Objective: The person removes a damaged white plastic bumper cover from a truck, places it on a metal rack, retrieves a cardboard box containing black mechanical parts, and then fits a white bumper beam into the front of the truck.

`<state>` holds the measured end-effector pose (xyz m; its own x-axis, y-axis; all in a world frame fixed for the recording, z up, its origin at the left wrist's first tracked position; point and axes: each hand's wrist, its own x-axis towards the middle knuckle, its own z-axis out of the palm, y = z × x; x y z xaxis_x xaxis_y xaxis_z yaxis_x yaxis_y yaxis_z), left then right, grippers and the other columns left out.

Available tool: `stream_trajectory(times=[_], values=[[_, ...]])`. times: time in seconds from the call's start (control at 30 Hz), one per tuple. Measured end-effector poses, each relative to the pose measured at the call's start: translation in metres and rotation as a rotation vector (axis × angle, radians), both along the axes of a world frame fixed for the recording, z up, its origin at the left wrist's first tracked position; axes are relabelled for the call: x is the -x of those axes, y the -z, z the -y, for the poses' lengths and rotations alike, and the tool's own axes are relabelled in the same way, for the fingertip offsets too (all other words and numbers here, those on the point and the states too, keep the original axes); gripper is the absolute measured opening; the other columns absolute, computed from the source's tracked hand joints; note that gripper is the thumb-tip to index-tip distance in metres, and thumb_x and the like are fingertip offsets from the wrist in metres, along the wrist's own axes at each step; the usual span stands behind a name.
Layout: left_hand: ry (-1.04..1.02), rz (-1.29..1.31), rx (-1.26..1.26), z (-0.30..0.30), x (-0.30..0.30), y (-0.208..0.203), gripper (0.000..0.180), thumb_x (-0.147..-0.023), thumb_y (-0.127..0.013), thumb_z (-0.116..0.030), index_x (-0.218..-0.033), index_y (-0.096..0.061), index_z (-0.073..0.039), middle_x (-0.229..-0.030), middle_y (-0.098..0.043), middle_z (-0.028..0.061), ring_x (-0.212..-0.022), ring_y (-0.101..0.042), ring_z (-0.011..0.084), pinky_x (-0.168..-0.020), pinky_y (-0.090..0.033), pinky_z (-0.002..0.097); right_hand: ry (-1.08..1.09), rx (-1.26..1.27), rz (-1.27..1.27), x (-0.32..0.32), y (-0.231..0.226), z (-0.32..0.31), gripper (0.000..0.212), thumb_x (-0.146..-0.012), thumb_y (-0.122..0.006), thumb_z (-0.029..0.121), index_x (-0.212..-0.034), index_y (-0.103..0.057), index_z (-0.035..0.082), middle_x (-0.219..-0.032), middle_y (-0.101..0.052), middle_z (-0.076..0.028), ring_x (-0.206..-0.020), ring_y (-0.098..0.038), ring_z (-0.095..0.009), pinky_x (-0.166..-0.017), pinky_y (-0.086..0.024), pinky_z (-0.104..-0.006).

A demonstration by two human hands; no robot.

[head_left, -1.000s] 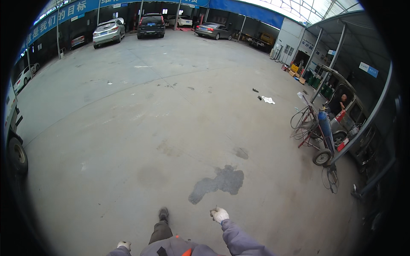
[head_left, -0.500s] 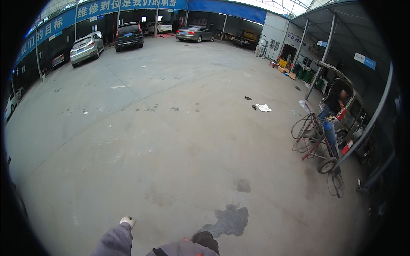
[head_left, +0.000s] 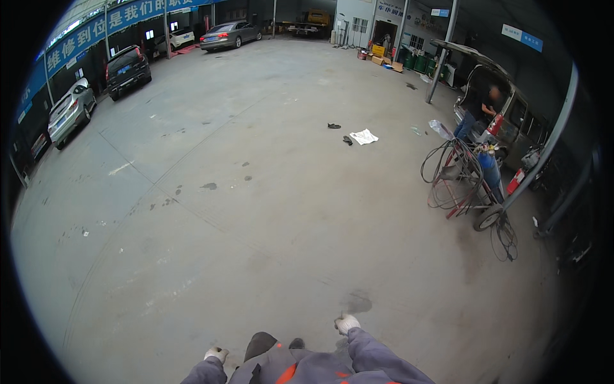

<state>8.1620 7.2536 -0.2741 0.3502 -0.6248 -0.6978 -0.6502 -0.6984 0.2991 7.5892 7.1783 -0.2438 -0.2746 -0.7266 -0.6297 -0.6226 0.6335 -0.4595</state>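
Note:
My left hand (head_left: 217,354), in a whitish work glove, hangs low beside my body with its fingers curled in. Nothing shows in it. My right hand (head_left: 346,324) wears the same kind of glove and swings forward over the concrete floor (head_left: 268,211). Its fingers are bent closed, and I see no object in them. Neither hand touches anything. A dark damp patch (head_left: 358,301) marks the floor just beyond the right hand.
A hose-draped cart (head_left: 457,173) with a blue gas cylinder (head_left: 489,168) stands on the right by a post. Behind it a person (head_left: 491,102) is at an opened vehicle (head_left: 515,115). A white cloth (head_left: 364,137) lies ahead. Cars (head_left: 231,34) stand at the far left.
The view has turned right and moved forward, so the cars shift left and the cloth is nearer. My right hand has come into view, swinging forward; the left hand sits lower.

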Motion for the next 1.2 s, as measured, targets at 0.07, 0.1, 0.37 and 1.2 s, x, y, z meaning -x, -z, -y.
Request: stream_trajectory(times=[0.07,0.1,0.37,1.2], values=[[-0.224,-0.088,0.051,0.071,-0.001,0.013,0.051,-0.083,-0.071,-0.044,-0.113,-0.075,-0.002,-0.111,-0.074,0.0213,-0.11,-0.07,0.0362,-0.098,-0.053,0.0417,-0.104,0.252,-0.063,0.011,-0.028,0.131,0.029,-0.089,-0.059,0.027,-0.098,-0.076,0.005,-0.08,-0.075,-0.01,-0.066,-0.07,-0.022,-0.067,-0.056,-0.0356],[-0.317,-0.069,0.023,0.096,-0.007,0.02,0.051,-0.082,-0.072,-0.043,-0.112,-0.075,-0.002,-0.109,-0.075,0.0207,-0.108,-0.07,0.0359,-0.096,-0.054,0.042,-0.166,0.353,-0.082,0.0,-0.067,0.192,0.029,-0.09,-0.059,0.027,-0.098,-0.076,0.005,-0.081,-0.075,-0.01,-0.066,-0.07,-0.02,-0.066,-0.055,-0.0347],[0.033,0.23,-0.178,0.409,0.05,0.045,0.061,-0.081,-0.071,-0.054,-0.119,-0.074,-0.006,-0.125,-0.07,0.0193,-0.121,-0.064,0.0345,-0.105,-0.049,0.0414,0.188,0.113,0.176,0.046,0.0,0.455,0.03,-0.095,-0.056,0.021,-0.11,-0.069,-0.001,-0.08,-0.074,-0.011,-0.053,-0.066,-0.02,-0.049,-0.052,-0.0344],[-0.071,0.046,-0.021,1.4,0.322,-0.038,0.057,-0.085,-0.067,-0.051,-0.118,-0.074,-0.005,-0.103,-0.076,0.0184,-0.101,-0.073,0.0304,-0.091,-0.055,0.0393,0.141,0.103,0.221,0.341,-0.055,1.442,0.026,-0.094,-0.056,0.013,-0.113,-0.068,-0.001,-0.08,-0.074,-0.013,-0.05,-0.063,-0.02,-0.046,-0.051,-0.0343]])
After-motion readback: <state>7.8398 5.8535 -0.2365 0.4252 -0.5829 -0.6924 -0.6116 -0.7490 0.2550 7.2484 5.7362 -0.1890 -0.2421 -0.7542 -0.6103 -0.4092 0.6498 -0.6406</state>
